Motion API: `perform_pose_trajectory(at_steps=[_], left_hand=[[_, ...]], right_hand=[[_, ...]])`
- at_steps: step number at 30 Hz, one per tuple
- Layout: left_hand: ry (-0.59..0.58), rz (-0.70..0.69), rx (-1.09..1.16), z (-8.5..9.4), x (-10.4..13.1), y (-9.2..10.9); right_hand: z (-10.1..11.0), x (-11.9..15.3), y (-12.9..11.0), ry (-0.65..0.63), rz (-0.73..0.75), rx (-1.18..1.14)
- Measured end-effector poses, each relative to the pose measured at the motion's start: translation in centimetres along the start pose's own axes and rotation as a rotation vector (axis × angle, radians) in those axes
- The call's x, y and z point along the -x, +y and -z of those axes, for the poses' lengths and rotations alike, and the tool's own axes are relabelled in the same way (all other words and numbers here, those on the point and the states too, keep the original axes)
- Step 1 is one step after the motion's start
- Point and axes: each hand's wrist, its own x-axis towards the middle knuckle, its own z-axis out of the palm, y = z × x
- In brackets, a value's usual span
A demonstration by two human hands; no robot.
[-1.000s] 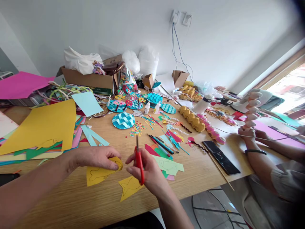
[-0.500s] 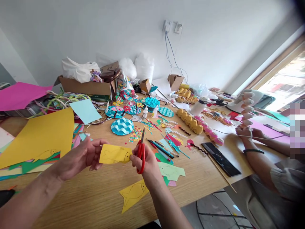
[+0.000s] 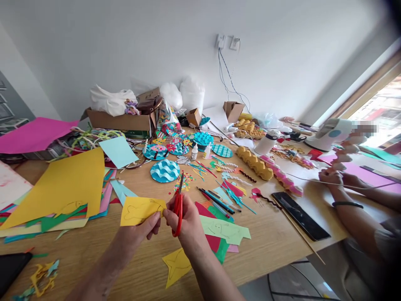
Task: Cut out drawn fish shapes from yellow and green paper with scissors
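Note:
A small yellow paper piece with a pencilled fish outline is pinched between the thumb and fingers of my left hand. My right hand grips red-handled scissors, their blades pointing up and away from the paper. Its thumb and finger also touch the paper's right edge. Below my right wrist, partly hidden by it, lies another yellow piece with a drawn fish. Just right of that hand rests a pale green paper fish drawing, on top of red and green scraps.
Large coloured sheets, with a yellow sheet on top, lie at left. Paper scraps sit near the front left. Beyond my hands are a blue wavy disc, pens and glue bottles. A phone and another person's hands are at right.
My left hand has moved in and now grips the yellow paper from below with its thumb on top. The paper has shifted slightly left. The view has turned a little left.

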Motion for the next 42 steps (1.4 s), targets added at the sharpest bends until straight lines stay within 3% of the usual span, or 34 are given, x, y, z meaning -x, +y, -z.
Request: perform_pose_trajectory(at_steps=[5,9,18,25,28,31,35,42], left_hand=[[0.142,-0.02,0.05,-0.2,-0.1,-0.2],[0.237,-0.006,0.084,-0.3,-0.3,0.3],[0.286,-0.1,0.025,-0.7,-0.7,0.8],[0.5,-0.042,0.351,-2.7,-0.4,0.4],[0.576,-0.154,0.458,-2.9,-0.6,0.6],[0.568,-0.285,0.477,-2.3,-1.0,0.9],[0.503,-0.295,0.341,-1.6,-0.8,-0.2],[0.472,-0.262,0.154,-2.7,0.2,-1.6]], right_hand=[[0.5,1.4,-0.1,0.004,0.037,0.089],[0.8,3.4,1.1,-0.057,0.066,0.191],[-0.2,4.4,2.8,-0.093,0.005,0.283],[-0.7,4.1,2.8,-0.099,-0.03,0.208],[-0.5,4.4,2.7,-0.109,-0.017,0.219],[0.3,4.4,2.6,-0.1,0.027,0.237],[1.3,3.1,1.5,0.114,0.156,0.093],[1.0,0.4,-1.6,-0.006,0.097,0.0]])
